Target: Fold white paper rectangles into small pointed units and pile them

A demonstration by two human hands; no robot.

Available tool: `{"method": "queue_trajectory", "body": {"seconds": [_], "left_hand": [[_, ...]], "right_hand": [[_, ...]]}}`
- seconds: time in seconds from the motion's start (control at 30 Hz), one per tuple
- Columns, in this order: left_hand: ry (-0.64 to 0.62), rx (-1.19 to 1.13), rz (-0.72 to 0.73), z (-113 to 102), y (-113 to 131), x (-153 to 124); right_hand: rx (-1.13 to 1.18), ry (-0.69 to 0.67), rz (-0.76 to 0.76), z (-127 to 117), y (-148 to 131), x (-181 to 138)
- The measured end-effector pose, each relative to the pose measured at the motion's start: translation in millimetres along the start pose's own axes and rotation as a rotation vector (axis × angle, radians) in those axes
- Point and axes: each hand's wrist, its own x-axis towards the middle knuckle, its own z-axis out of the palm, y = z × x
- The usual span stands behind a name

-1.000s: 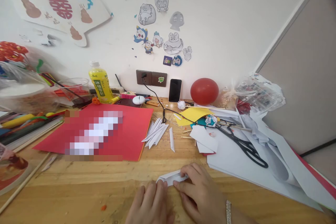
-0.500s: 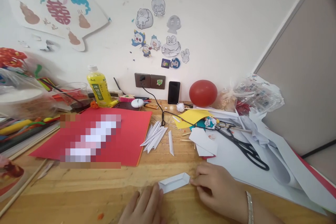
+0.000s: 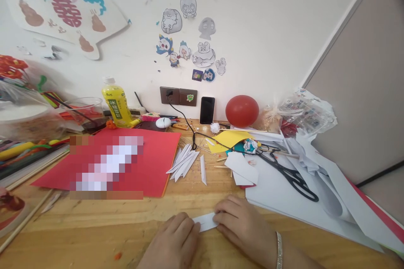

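Between my hands on the wooden table lies a small folded strip of white paper; only its middle shows. My left hand covers its left end, the curled fingers pressed down on it. The other end is gripped by my right hand, whose fingers bend over it; the thumb is mostly hidden. Further back is a loose pile of narrow folded paper strips, with one separate strip just right of it.
Red paper sheets lie at the left, a yellow drink bottle behind them. Black-handled scissors rest on white paper sheets at the right. A phone and a red balloon stand by the wall.
My right hand has moved left and my left hand has come further over the strip. Its raised folded edges, visible before, now look flattened, and less of it shows.
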Motion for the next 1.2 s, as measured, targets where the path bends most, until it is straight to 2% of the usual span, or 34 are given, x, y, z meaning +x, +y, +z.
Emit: {"method": "queue_trajectory", "body": {"seconds": [0.1, 0.27, 0.43, 0.7, 0.77, 0.83, 0.97, 1.1, 1.2], "left_hand": [[-0.008, -0.068, -0.084, -0.1, 0.5, 7.3], [0.105, -0.067, -0.151, -3.5, -1.9, 21.2], [0.047, -0.012, -0.204, -1.5, -7.4, 26.6], [-0.006, 0.079, -0.244, 1.4, -10.3, 28.6], [-0.008, 0.100, -0.250, 0.1, -8.3, 28.1], [-0.013, 0.084, -0.252, -2.3, -5.6, 27.4], [-0.062, -0.121, -0.251, -9.2, -0.7, 27.2], [-0.086, -0.275, -0.294, -12.9, 3.4, 27.3], [-0.035, -0.281, -0.249, -9.6, 4.4, 25.9]], "right_hand": [[0.054, -0.007, 0.039, 2.1, -1.1, 0.5], [0.126, -0.033, 0.214, 7.4, -0.1, 2.4], [0.022, -0.077, 0.368, 10.7, -1.8, 3.7], [-0.010, -0.062, 0.378, 10.2, -2.4, 2.7], [-0.020, -0.065, 0.343, 10.6, -0.8, 2.1], [-0.034, -0.081, 0.238, 11.6, 0.6, 0.8], [-0.138, -0.019, -0.001, 14.8, 1.2, -3.6], [-0.098, 0.095, -0.046, 12.0, -0.8, -5.4], [-0.015, 0.067, -0.096, 5.2, -2.2, -2.4]]}}
